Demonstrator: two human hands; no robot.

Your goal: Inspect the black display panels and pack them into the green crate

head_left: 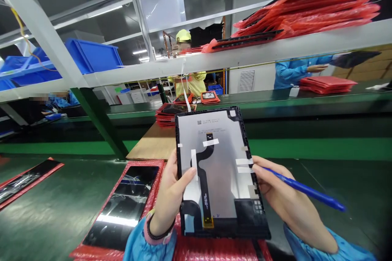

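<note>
Raised in front of me is a tablet screen panel (222, 179), its silver back facing me, with a black ribbon cable and white tape strips. My left hand (171, 191) grips its left edge, thumb resting on the back near a tape strip. My right hand (284, 195) pinches the right edge beside two white tapes. A blue pen (309, 191) also sits in the right hand, pointing out to the right. Below the panel lies red bubble wrap (214, 249). Left of it, a glossy black screen (125, 208) rests on red bubble wrap.
Another dark screen (27, 179) lies on red wrap at far left. A cardboard sheet (153, 142) and red-wrapped stack (167, 115) sit behind. A green post (99, 122) supports the shelf (196, 63), which bears blue bins (92, 57) and red-bagged panels (306, 12). Co-workers stand beyond.
</note>
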